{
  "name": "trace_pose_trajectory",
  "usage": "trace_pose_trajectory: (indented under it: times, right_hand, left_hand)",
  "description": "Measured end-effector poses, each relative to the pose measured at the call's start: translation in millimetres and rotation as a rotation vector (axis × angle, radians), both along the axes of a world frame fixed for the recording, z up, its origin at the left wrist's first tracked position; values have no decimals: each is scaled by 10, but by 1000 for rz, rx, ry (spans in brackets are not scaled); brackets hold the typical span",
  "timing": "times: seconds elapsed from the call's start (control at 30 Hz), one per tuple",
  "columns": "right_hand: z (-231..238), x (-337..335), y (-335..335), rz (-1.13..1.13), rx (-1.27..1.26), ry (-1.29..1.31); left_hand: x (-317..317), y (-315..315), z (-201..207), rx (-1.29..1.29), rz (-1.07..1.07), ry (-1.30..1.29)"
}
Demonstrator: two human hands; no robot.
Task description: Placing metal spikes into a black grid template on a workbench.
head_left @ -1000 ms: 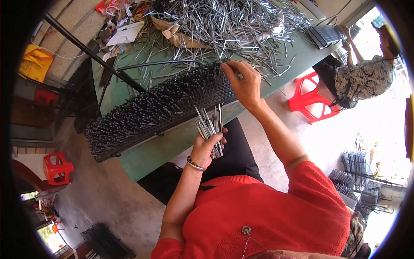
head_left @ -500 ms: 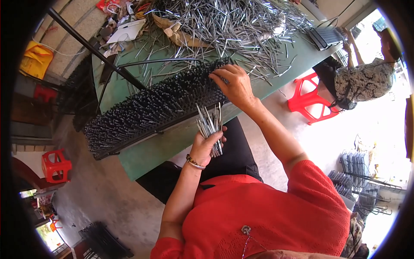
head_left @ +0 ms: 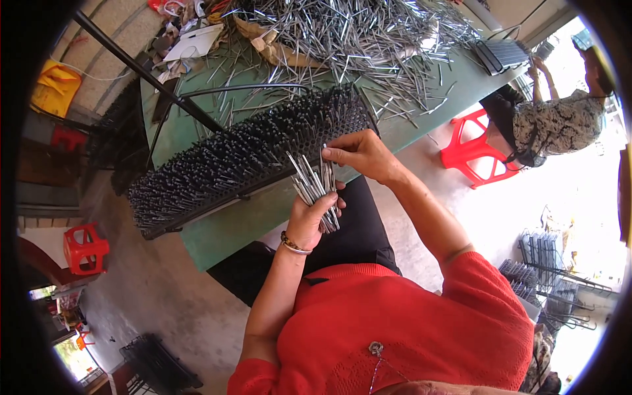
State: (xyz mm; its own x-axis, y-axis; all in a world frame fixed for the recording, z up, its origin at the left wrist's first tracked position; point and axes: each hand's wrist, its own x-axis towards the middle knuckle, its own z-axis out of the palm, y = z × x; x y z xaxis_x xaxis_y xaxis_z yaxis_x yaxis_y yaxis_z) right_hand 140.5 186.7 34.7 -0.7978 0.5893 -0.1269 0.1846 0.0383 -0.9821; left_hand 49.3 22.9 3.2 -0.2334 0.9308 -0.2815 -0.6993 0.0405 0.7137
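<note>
The left hand (head_left: 311, 214) has its grip closed around a bundle of thin silver metal strips (head_left: 307, 181), their upper ends fanned out; the right hand (head_left: 363, 159) is just above it, its grip seemingly pinching the tip of a single silver strip (head_left: 324, 149) between thumb and forefinger, though the fingers partly cover it; both hands are just off the near edge of the green desk (head_left: 209, 245); along that edge stands a long black perforated rack (head_left: 230, 172), densely filled with dark upright pins, its left end jutting past the desk's left edge; a large loose heap of silver metal strips (head_left: 355, 43) covers the desk's far side, beside a torn piece of brown cardboard (head_left: 280, 54); near the desk's right end, a co-worker (head_left: 556, 128) reaches toward a dark ribbed rack (head_left: 500, 55).
</note>
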Motion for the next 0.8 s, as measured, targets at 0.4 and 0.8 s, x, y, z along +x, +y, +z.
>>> trace_pose_trajectory:
  times: [0.4,0.8]
  right_hand:
    - [215,-101,241,-153,126,175]
    - [122,-270,487,-101,629,205]
  left_hand:
    - [-14,-41,-169,-15,-54,-17]
    - [-55,-56,-187,-131,-74,-112]
